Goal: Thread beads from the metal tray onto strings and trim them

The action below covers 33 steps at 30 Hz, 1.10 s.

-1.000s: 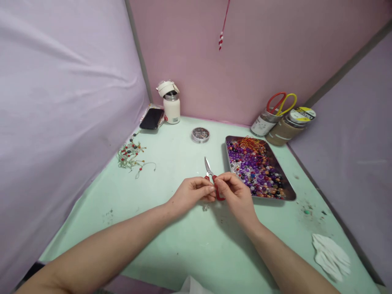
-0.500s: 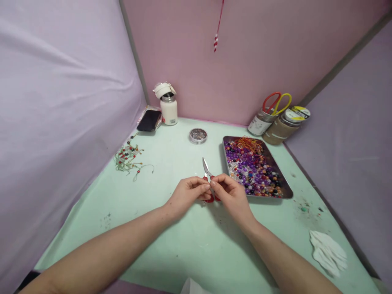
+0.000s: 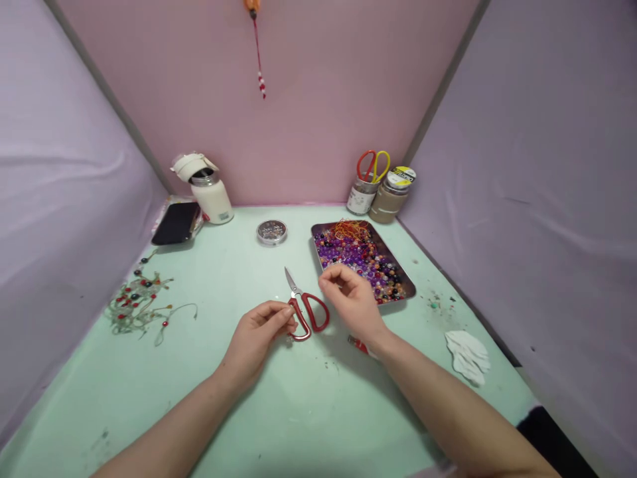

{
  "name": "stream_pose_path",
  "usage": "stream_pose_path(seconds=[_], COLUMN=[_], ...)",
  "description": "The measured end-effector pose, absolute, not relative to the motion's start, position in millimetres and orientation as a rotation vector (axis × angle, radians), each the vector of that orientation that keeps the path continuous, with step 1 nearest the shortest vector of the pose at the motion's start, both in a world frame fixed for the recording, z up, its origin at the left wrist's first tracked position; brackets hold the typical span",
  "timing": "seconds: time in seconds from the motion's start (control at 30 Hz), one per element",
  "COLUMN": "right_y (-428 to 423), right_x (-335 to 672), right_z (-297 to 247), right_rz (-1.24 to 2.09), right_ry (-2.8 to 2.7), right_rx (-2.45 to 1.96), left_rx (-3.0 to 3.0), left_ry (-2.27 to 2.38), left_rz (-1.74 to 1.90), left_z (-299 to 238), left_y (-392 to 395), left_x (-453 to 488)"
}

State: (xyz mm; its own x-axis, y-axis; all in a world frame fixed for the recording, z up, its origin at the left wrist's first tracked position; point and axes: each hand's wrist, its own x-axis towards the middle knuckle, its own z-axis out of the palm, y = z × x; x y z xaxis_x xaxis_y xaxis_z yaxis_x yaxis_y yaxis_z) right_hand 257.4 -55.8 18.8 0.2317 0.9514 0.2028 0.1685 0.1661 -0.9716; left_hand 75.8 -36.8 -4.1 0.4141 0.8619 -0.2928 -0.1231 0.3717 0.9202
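Head view: our left hand [image 3: 261, 330] pinched something unseen; right hand [image 3: 348, 299] half-curled, contents indiscernible; red-handled steel scissors [image 3: 304, 309] lay between for reach.

Scissors [image 3: 303, 307] between hands; bead tray [image 3: 405, 284] right.

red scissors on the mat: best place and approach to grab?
Take the red scissors by the handle loops, from above on the near side. They lie flat, closed blades pointing away toward the wall, loops toward the person between the left hand and right hand.
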Motion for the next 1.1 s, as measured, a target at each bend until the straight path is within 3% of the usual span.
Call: stream_pose_path(seconds=[0.23,0.6,1.1], right_y=[-20.6,0.3,0.7], right_x=[325.6,335.5,330.8], right_z=[35.9,-12.5,-15.6], right_rz=[0.466,0.146,0.076], right_ry=[-1.618,-2.098,-2.221], right_rx=[-1.608,-1.833,-1.926], left_rx=[0.963,0.919,0.886], left_ry=[0.927,0.975,0.950], left_rz=[0.713,0.680,0.661], left_z=[0.6,-4.7,-7.4], left_y=[-35.9,-32.7,-31.7], left_x=[74.7,75.7,77.0])
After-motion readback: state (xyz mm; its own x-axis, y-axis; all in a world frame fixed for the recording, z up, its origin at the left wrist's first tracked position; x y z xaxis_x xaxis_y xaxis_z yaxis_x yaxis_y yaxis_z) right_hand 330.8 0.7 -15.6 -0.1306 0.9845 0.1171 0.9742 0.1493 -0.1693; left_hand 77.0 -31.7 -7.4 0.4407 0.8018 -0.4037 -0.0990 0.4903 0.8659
